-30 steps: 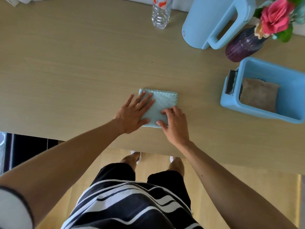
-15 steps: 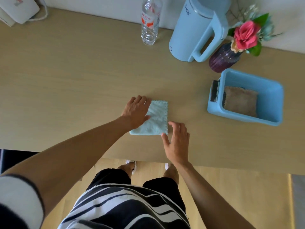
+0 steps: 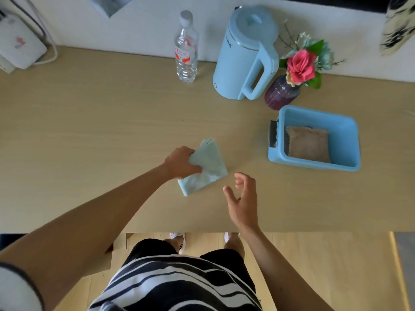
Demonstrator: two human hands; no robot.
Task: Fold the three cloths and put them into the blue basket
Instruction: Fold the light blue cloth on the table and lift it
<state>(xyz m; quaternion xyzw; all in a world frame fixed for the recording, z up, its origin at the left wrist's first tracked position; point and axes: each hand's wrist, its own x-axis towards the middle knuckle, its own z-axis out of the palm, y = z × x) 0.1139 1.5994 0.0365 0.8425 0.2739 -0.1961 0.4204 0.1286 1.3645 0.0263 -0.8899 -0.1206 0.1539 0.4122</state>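
Observation:
A folded light-blue cloth (image 3: 207, 167) sits near the middle of the wooden table, tilted, with one corner raised. My left hand (image 3: 180, 162) grips its left edge, thumb on top. My right hand (image 3: 243, 198) hovers just right of the cloth, fingers apart and holding nothing. The blue basket (image 3: 343, 122) stands to the right, with a folded brown cloth (image 3: 307, 143) lying flat inside it. A dark cloth edge (image 3: 286, 142) shows beside the brown one, against the basket's left wall.
Along the back wall stand a clear water bottle (image 3: 186, 50), a light-blue kettle (image 3: 243, 55) and a purple vase (image 3: 280, 93) with a pink flower. A white device with a cable (image 3: 20, 48) sits far left. The table's front edge (image 3: 157, 231) runs just below my hands.
My left hand went from pressing the cloth flat to gripping its edge and lifting it askew. My right hand came off the cloth and drew back to the right.

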